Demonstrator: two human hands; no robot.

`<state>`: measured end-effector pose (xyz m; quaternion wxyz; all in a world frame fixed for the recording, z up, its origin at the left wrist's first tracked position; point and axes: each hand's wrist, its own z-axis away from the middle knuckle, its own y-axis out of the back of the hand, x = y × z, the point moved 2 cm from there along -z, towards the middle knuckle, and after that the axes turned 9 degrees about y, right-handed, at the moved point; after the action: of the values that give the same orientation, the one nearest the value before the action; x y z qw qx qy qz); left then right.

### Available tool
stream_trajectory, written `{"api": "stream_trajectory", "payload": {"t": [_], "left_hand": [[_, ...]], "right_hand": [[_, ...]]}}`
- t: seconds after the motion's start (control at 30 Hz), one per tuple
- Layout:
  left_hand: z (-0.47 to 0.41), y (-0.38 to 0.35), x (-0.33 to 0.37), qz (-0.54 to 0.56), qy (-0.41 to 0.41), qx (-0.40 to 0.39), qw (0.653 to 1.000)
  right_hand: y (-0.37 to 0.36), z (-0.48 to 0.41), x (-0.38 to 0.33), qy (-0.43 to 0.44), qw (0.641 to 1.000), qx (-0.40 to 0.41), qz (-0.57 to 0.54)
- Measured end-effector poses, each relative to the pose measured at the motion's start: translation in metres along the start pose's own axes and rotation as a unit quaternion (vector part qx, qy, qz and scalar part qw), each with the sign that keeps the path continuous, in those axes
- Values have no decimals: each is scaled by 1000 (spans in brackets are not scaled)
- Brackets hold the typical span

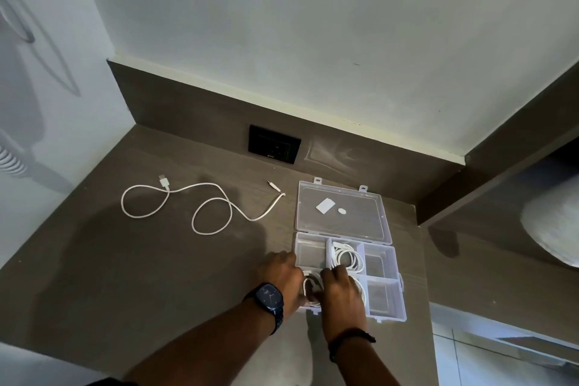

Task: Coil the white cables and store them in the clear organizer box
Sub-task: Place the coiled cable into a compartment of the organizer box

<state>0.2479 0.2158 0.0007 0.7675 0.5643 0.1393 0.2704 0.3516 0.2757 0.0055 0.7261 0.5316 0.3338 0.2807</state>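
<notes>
The clear organizer box lies open on the brown desk, its lid flat behind it. One coiled white cable rests in the middle rear compartment. Both hands press a second coiled white cable into the near-left compartment: my left hand, with a dark watch on the wrist, is at the box's left edge, and my right hand covers most of the coil. A third white cable lies loose and uncoiled on the desk to the left.
A black wall socket sits in the brown backsplash behind the desk. A small white card and a round sticker show on the lid. The desk edge drops off right of the box.
</notes>
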Motion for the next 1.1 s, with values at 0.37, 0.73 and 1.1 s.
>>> {"api": "stream_trajectory", "payload": {"t": [0.37,0.73,1.1], "left_hand": [[-1,0,2,3,3,-4,1000],[-11,12,-37,174,-96,-35,979],[-83,31,-118,75,112,43,990]], "right_hand": [[2,-4,-11,25,992,-39,115],[17,-33,-3,13,992,-106,65],[54,-76,-8,7,998,-68,10]]}}
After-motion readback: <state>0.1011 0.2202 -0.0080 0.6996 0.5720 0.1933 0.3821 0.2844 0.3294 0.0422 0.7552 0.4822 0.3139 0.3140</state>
